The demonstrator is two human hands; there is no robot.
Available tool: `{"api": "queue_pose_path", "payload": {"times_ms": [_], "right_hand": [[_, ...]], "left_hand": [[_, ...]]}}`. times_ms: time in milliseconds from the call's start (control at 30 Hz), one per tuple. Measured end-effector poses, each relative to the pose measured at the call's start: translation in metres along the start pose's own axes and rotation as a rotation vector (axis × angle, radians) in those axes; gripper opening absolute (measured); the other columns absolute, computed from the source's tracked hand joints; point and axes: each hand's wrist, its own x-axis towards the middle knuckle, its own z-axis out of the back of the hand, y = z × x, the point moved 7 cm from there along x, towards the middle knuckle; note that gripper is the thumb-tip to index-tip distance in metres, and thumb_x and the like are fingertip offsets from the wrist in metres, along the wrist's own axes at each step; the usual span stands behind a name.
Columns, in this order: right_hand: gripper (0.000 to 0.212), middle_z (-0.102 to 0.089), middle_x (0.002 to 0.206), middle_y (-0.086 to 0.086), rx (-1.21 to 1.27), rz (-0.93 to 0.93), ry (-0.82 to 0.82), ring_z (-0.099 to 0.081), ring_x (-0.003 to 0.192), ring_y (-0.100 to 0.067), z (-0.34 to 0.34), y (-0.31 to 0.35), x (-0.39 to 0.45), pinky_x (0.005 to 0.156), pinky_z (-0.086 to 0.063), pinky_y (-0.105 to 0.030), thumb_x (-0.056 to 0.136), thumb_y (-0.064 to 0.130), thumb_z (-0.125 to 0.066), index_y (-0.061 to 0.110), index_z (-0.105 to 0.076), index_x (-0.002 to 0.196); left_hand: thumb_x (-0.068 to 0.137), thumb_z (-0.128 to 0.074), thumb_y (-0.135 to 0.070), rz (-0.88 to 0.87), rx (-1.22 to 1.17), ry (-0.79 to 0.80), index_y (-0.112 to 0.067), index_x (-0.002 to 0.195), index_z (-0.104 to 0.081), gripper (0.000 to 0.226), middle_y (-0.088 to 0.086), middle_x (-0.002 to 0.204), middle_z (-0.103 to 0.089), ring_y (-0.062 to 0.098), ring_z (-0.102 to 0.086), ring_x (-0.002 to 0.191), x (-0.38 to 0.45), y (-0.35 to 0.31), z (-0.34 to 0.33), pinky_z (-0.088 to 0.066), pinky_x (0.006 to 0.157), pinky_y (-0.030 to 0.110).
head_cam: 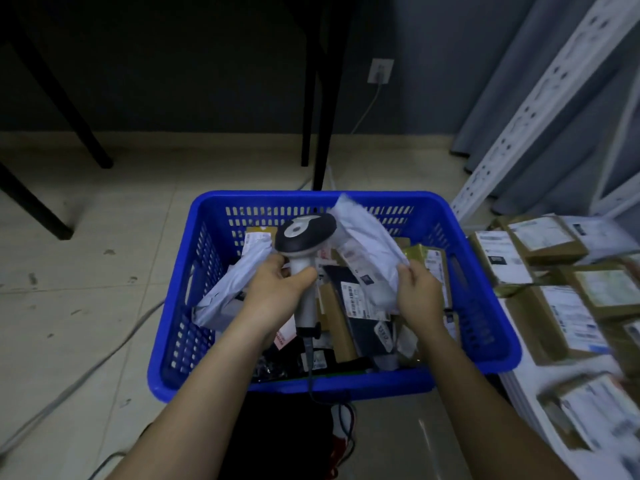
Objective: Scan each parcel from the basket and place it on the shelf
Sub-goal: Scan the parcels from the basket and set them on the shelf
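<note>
- Head camera view: the fingers and thumb of the left hand (277, 289) are curled around the white handle of a barcode scanner (304, 244), so the hand grips it firmly.
- The scanner stands nearly upright above the basket; its dark round head points away from the person, and a dark cable hangs from the bottom of the handle down over the near rim of the basket.
- The fingers of the right hand (420, 292) pinch the near edge of a white plastic mailer parcel (367, 251); thumb and fingers are closed together on the bag.
- This parcel is held up in the air over the basket, just beside the scanner head on its right; the far end of the parcel looks blurred.
- Under both hands sits the blue basket (485, 306) on the tiled floor, and it holds many more parcels: another white mailer (228, 289) at the left side, brown boxes and a dark packet with a white label (356, 299) in the middle.
- To the right of the basket, brown cardboard parcels (554, 306) with white labels lie on a low white shelf (519, 382).
- A white perforated upright (540, 98) of the shelf rises at the far right.
- Behind the basket are dark table legs (322, 98) and a wall socket (381, 71) with a plugged cable.
</note>
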Motion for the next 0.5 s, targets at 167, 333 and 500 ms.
{"api": "queue_pose_path", "payload": {"times_ms": [167, 333, 500], "right_hand": [[0.018, -0.059, 0.087, -0.006, 0.275, -0.202, -0.076, -0.052, 0.083, -0.017, 0.071, -0.025, -0.066, 0.068, -0.036, -0.028, 0.100, 0.014, -0.047, 0.008, -0.058, 0.088], [0.024, -0.061, 0.092, -0.027, 0.250, -0.434, -0.142, -0.058, 0.091, -0.034, 0.099, -0.099, -0.134, 0.070, -0.040, -0.031, 0.098, 0.007, -0.047, -0.012, -0.060, 0.090], [0.024, -0.064, 0.116, -0.018, 0.348, -0.644, -0.056, -0.060, 0.106, -0.032, 0.093, -0.143, -0.164, 0.096, -0.046, -0.047, 0.101, 0.021, -0.047, 0.005, -0.064, 0.102]], "left_hand": [[0.094, -0.055, -0.012, 0.014, -0.019, 0.078, -0.024, 0.098, -0.055, 0.013, -0.006, 0.092, -0.060, 0.009, -0.058, 0.083, -0.021, -0.005, -0.023, -0.049, 0.078, 0.034], [0.096, -0.053, -0.012, 0.013, 0.084, 0.199, -0.015, 0.110, -0.053, 0.015, -0.003, 0.094, -0.060, 0.014, -0.060, 0.087, -0.048, -0.003, -0.057, -0.047, 0.072, 0.031], [0.095, -0.054, -0.014, 0.003, 0.168, 0.281, -0.016, 0.112, -0.053, 0.016, 0.003, 0.103, -0.061, 0.014, -0.058, 0.084, -0.072, 0.003, -0.085, -0.046, 0.068, 0.028]]}}
